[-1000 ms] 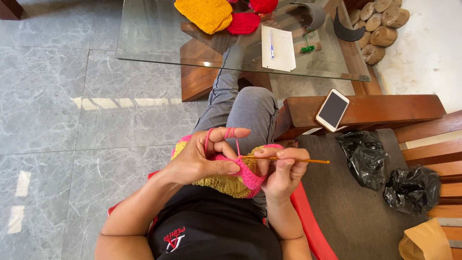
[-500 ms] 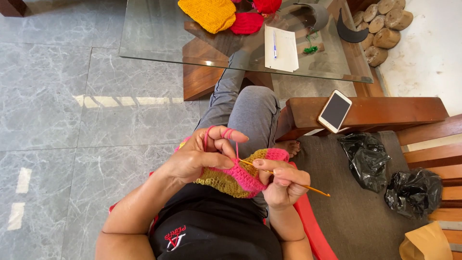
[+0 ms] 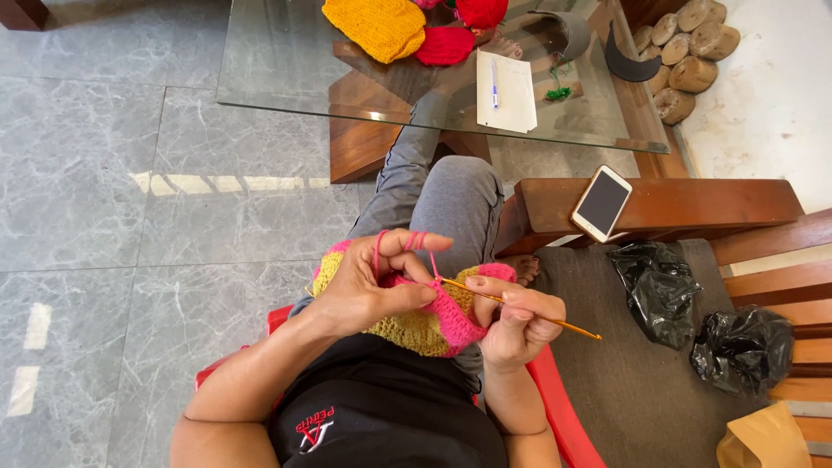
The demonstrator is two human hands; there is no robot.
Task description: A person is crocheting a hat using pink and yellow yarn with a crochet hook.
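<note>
Since half a second ago your hook has swung round, its tail now pointing toward the lower right of the frame, and your right hand has slid a little right along it; your left hand has stayed clamped on the work.

Your left hand (image 3: 374,290) is curled shut on the crocheted piece (image 3: 426,322), thumb pressing the pink edge against the fingers; pink yarn (image 3: 414,241) loops over its raised forefinger. Your right hand (image 3: 518,322) is pinched closed on the crochet hook (image 3: 520,308), thumb and forefinger gripping the shaft, the tip buried in the stitches beside your left thumb. The piece, yellow-green with pink bands, lies in your lap at the centre of the frame, over your grey trouser leg (image 3: 451,195).

Counted: one hook; one piece in hand; at least three crocheted pieces on the glass table (image 3: 286,61) at the top, one yellow (image 3: 377,26) and two red (image 3: 446,45); one sheet of paper (image 3: 507,91) with one pen (image 3: 495,82); one phone (image 3: 601,203) on the wooden bench arm (image 3: 693,204); two black plastic bags (image 3: 659,286) on the seat at right; one tan bag (image 3: 767,442) in the lower right corner; several round wooden blocks (image 3: 689,39) at upper right.

Your red chair (image 3: 563,416) shows under your arms; your forearms hide most of the lap.
</note>
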